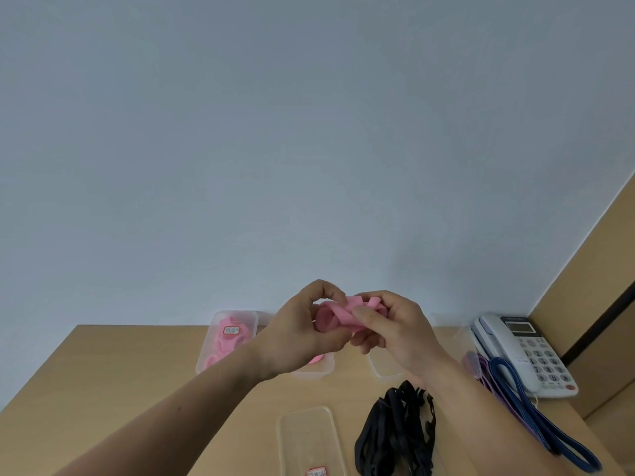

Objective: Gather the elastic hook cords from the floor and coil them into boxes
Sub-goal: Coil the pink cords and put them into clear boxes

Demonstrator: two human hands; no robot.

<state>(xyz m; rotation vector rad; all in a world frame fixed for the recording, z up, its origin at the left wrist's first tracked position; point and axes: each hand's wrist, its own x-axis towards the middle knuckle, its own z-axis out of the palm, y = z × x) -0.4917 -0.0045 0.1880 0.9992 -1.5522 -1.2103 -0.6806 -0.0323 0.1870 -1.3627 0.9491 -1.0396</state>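
Observation:
Both hands are raised above the wooden table (113,379) and hold one pink elastic cord (335,312) wound into loops. My left hand (302,333) curls its fingers around the loops on the left. My right hand (395,333) pinches the flat pink band with thumb and fingers. Behind my left hand stands a clear box (226,338) with pink cords inside. A second clear box (314,367) with pink in it is mostly hidden by my left wrist. A pile of black cords (395,438) lies on the table below my right forearm.
A clear lid or box (309,438) with a red label lies at the front. Another clear box (385,367) sits under my right hand. Blue cords (536,417) and purple cords (481,369) lie beside a white desk phone (529,352) at the right. A wall rises behind the table.

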